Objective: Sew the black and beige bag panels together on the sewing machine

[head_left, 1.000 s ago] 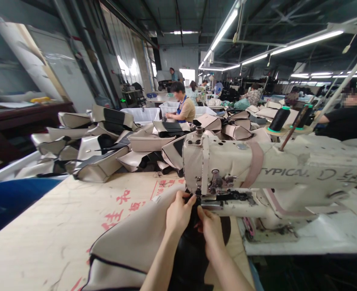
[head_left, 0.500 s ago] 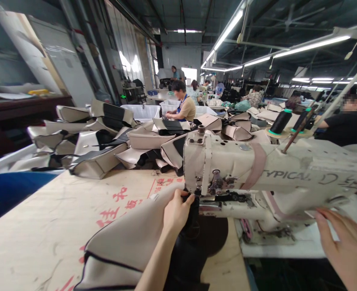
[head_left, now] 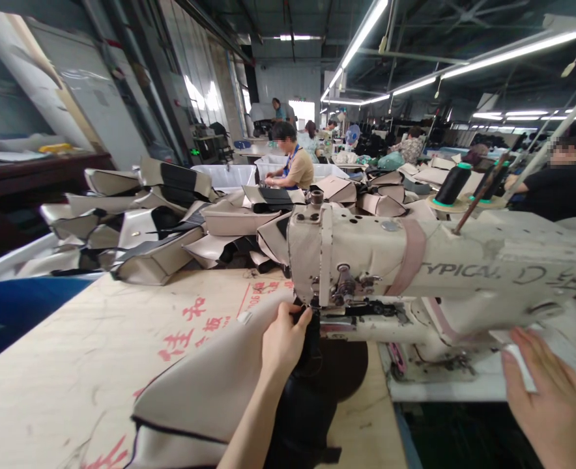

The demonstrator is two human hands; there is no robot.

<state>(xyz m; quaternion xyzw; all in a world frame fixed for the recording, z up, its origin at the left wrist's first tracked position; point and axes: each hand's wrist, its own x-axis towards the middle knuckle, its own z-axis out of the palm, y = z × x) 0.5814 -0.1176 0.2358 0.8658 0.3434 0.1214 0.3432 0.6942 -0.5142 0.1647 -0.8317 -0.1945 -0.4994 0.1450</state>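
Observation:
My left hand [head_left: 283, 339] pinches the upper edge of a beige bag [head_left: 210, 368] with black edging, right beside the needle area of a sewing machine [head_left: 361, 247]. The bag lies tilted on the wooden table, and its black part [head_left: 307, 410] hangs below the machine's arm. My fingertips partly hide where the edge meets the presser foot. At the right, my right hand [head_left: 545, 384] is by the machine's base, thumb apart from its stretched fingers. A white sheet-like piece [head_left: 520, 361] shows between thumb and fingers; whether they touch it is unclear.
Beige and black bags [head_left: 161, 254] are heaped behind the wooden tabletop [head_left: 73, 365]. Black thread spools [head_left: 453, 185] stand behind the machine near a thin metal rod. A co-worker [head_left: 295, 163] sits beyond the heap, another person [head_left: 569, 182] at the right. A blue surface [head_left: 19, 316] borders the left.
My right hand has turned slightly, its fingers now flatter against the white piece. My left hand keeps its place at the bag's edge. The whole view has shifted a little.

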